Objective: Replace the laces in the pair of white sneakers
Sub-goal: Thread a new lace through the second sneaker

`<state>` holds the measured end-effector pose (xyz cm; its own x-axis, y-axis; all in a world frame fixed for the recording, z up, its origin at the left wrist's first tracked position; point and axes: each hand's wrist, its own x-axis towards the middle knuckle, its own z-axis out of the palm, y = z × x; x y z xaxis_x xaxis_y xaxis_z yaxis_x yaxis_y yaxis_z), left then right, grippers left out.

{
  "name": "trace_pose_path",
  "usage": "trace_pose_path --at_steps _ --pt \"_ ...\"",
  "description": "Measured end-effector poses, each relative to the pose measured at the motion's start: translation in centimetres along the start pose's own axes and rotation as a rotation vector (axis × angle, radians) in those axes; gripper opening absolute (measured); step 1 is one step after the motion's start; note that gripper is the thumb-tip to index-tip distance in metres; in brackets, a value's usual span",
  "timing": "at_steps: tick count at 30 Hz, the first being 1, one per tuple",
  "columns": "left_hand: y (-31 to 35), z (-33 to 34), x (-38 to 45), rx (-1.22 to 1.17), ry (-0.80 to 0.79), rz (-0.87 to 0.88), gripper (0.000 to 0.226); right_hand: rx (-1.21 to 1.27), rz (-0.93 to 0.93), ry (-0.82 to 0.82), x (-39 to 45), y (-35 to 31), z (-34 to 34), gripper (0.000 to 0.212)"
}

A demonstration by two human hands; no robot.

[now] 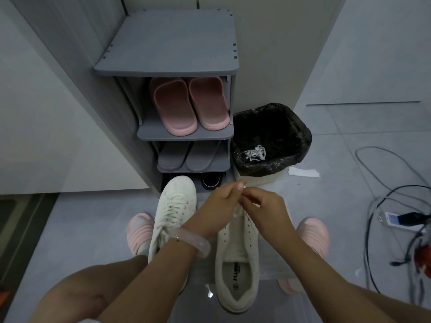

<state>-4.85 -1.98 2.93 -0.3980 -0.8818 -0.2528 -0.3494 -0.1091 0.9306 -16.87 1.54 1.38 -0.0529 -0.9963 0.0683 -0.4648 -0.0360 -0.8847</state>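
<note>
Progress approx. halfway: left sneaker (173,213) laced, right sneaker (238,259) w/ bare eyelets, old lace (255,153) in bin (300,134); left hand (219,202) & right hand (263,206), each grip pinching something small & pale, prob. new lace end.

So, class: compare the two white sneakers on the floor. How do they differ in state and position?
1. The left sneaker is laced; the right sneaker shows bare eyelets.
2. The left sneaker lies farther forward, near the shoe rack; the right sneaker lies nearer the person.
3. The hands work above the right sneaker's toe, not the left sneaker's.

Both are white, toes toward the rack.
</note>
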Motion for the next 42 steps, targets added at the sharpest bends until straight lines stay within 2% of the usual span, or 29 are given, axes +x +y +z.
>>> trace_pose_path --at_steps 2,7,9,12,19,23,29,32,34,36,42 --pt "-0.2 -0.1 0.1 -0.006 -0.002 -0.005 0.037 0.042 0.020 0.006 0.0 0.1 0.1 0.026" --pt "-0.5 -0.1 0.1 0.086 -0.052 -0.042 0.045 0.081 0.107 -0.019 0.0 0.0 0.3 0.015" --pt "-0.3 -0.4 0.1 0.068 0.039 -0.014 0.039 0.098 0.140 0.023 0.2 0.0 0.0 0.012" --pt "-0.1 -1.0 0.1 -0.031 0.175 0.031 0.018 0.045 0.151 0.061 0.5 0.2 -0.4 0.008" --pt "0.0 -0.9 0.1 0.183 0.233 0.056 0.008 -0.263 -0.063 0.084 0.3 0.1 -0.4 0.013" --pt "0.0 -1.1 0.1 0.272 0.221 0.087 0.011 -0.434 -0.180 0.110 0.1 0.2 -0.2 0.009" --pt "0.2 -1.0 0.0 0.370 0.222 0.185 0.010 -0.500 -0.235 0.126 -0.1 0.1 -0.4 0.016" --pt "0.0 -1.0 -0.1 0.320 0.274 0.193 0.008 -0.420 -0.174 0.075 0.1 0.1 -0.5 0.008" --pt "-0.2 -1.2 0.1 0.201 0.292 0.118 0.007 -0.205 -0.044 0.048 0.3 0.0 -0.6 0.003" --pt "-0.2 -1.4 0.2 0.130 0.291 0.068 0.006 0.016 0.094 0.064 0.4 -0.2 -0.9 0.012" --pt "0.0 -0.7 0.0 0.244 0.205 0.186 0.009 0.253 0.213 0.006 0.7 -1.0 -1.2 0.015"
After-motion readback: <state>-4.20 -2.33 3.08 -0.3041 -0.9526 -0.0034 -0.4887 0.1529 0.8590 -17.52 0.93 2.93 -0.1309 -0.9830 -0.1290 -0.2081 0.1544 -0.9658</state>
